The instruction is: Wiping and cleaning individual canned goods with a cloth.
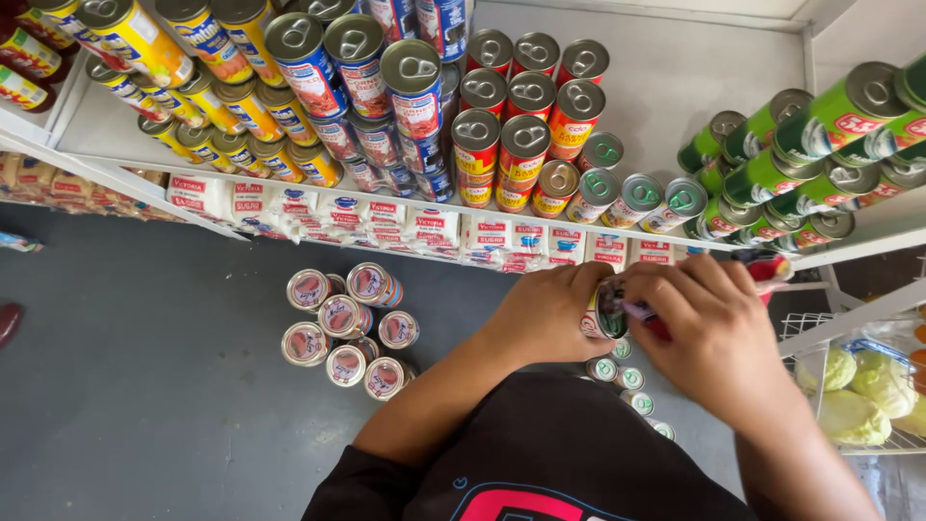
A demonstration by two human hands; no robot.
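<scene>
The left hand (545,314) is wrapped around a small can (606,311), fingers closed on its side, holding it in the air in front of the white shelf (675,87), just below that shelf's front edge. The right hand (709,333) is closed against the same can from the other side, fingertips pressed at its end; a small red item (656,326) shows between these fingers, its kind not discernible.

On the shelf, red-labelled cans (526,145) stand in rows at the centre, blue-labelled cans (367,68) and yellow-labelled cans (222,106) toward the left end, green-labelled cans (791,145) toward the right end. White sugar bags (386,217) fill the tier beneath, along its front edge.

On the dark floor (145,338), a cluster of cans (347,328) stands upright left of the person's left forearm, and a short row of green-topped cans (627,381) sits under the hands. A wire rack (820,328) at the right edge holds cabbages (858,391).
</scene>
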